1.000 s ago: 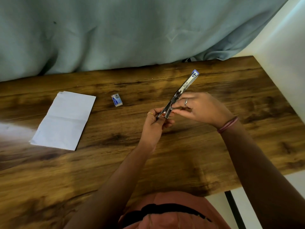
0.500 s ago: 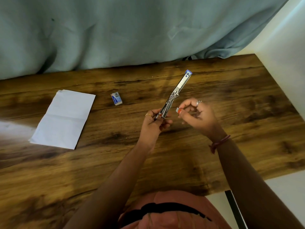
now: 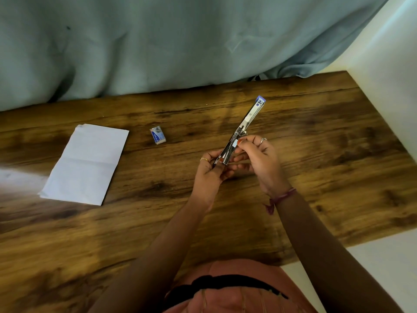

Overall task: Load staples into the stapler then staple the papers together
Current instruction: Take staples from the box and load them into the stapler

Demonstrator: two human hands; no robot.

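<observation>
The metal stapler [image 3: 246, 123] is swung fully open into one long strip, its blue-capped tip pointing up and to the right above the table. My left hand [image 3: 211, 171] grips its lower end. My right hand [image 3: 259, 157] pinches a small strip of staples [image 3: 235, 143] between thumb and forefinger, right against the stapler's middle near the hinge. A stack of white papers [image 3: 84, 163] lies flat on the left of the table. The small blue and white staple box [image 3: 158, 136] sits on the table between the papers and the stapler.
The wooden table [image 3: 338, 159] runs under everything; its right edge meets a white wall [image 3: 388, 75]. A pale blue-green cloth [image 3: 180, 46] hangs along the far edge. The table's near edge is by my body.
My right hand drew back from the stapler half a second ago, then came back to its middle with the staple strip pinched. The left hand kept hold of the stapler's lower end.
</observation>
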